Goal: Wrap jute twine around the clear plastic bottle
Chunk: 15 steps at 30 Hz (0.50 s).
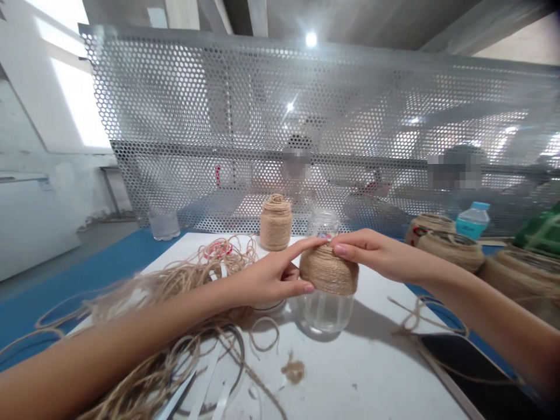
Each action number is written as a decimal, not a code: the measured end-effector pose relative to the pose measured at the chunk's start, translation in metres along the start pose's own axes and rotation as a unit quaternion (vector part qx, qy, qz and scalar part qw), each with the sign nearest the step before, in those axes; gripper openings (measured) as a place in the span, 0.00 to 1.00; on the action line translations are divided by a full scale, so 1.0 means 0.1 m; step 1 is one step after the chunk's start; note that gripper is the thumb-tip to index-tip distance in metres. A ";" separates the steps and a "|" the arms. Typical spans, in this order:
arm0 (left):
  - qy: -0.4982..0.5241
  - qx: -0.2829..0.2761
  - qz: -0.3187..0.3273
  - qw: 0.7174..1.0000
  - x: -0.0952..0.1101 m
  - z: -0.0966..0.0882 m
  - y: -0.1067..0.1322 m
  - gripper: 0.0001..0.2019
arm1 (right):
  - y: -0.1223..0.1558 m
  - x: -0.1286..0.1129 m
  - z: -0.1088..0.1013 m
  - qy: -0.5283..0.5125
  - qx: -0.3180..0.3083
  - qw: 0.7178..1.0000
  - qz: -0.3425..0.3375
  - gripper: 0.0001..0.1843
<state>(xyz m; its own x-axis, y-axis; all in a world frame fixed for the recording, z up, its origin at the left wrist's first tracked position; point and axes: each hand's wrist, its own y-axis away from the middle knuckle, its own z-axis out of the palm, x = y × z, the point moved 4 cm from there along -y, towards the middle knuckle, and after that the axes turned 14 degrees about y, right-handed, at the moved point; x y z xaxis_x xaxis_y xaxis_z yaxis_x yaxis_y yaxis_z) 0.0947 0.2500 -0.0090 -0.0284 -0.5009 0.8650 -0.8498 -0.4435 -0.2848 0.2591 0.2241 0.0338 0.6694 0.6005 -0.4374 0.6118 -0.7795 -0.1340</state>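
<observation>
A glass jar (328, 306), its upper half wound in jute twine, stands on a white table (371, 373). The left hand's (266, 279) index finger stretches across the wrapping, and the right hand's (371, 251) fingertips press on it from the right; neither grip is clear. Loose twine (161, 303) sprawls left; a fully wrapped jar (275, 223) stands far.

Both bare forearms come in from the lower corners, left forearm (109, 329) and right forearm (490, 321), angled toward each other. Left hand (266, 279): index finger (301, 249) extended up and right, thumb (297, 287) low and roughly parallel, other fingers curled behind. Right hand (371, 248): back up, fingers pointing left, slightly bent. Left index tip sits just beside the right fingertips (339, 249).
</observation>
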 end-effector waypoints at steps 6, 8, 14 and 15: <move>-0.065 -0.002 0.006 0.998 -0.06 -0.10 0.00 0.33 | 0.02 0.02 -0.02 -0.031 -0.025 0.999 -0.007 0.18; -0.098 -0.003 0.013 0.995 -0.07 -0.13 0.00 0.33 | 0.03 0.03 -0.03 -0.037 -0.031 0.999 -0.005 0.18; -0.107 0.004 0.007 0.994 -0.11 -0.15 0.00 0.33 | 0.02 0.09 -0.04 -0.041 -0.029 0.999 -0.006 0.19; -0.108 0.006 0.007 0.994 -0.10 -0.15 0.00 0.33 | 0.02 0.10 -0.04 -0.045 -0.029 0.999 -0.006 0.19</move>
<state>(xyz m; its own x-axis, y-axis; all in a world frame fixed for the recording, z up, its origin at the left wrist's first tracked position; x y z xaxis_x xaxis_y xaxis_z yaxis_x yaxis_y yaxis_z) 0.0873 0.2663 -0.0117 0.0746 -0.6546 0.7523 -0.8441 -0.4431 -0.3018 0.2688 0.2293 0.0331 0.6234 0.5889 -0.5144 0.6446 -0.7594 -0.0883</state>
